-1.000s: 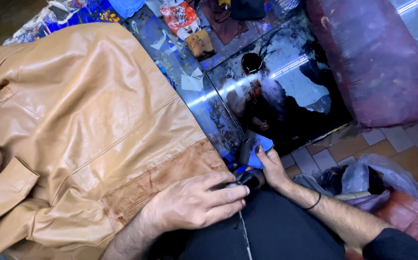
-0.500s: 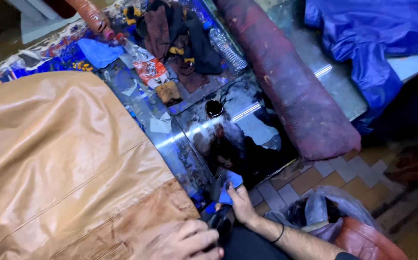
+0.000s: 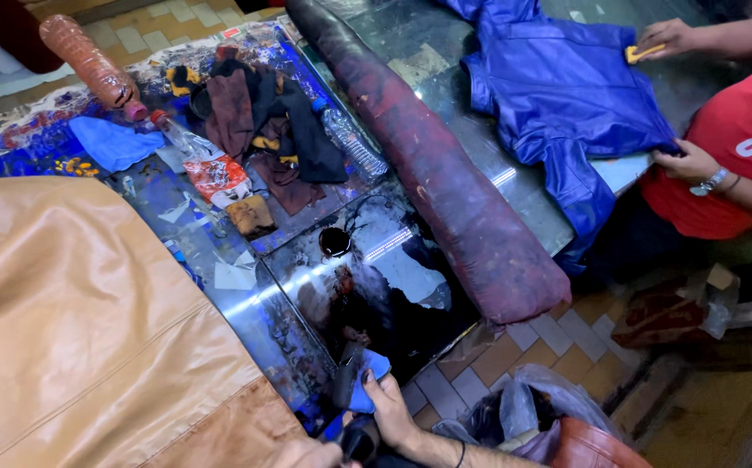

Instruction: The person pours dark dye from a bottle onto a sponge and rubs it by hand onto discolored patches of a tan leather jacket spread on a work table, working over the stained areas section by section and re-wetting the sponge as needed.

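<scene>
Right hand (image 3: 389, 407) closed on blue cloth (image 3: 367, 381) & dark applicator (image 3: 345, 381) at glass table (image 3: 445, 165) edge; left hand (image 3: 306, 452), now nearly out of frame, grip unclear, has slid off tan leather jacket (image 3: 90, 329). View has swung up; co-worker wipes blue jacket (image 3: 558, 95).

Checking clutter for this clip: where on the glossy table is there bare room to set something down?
Bare glossy table lies between the tan leather jacket and the long dark red roll, beyond the right hand holding a blue cloth. Farther up it is crowded: dark rags, clear plastic bottles, brown sponge.
</scene>
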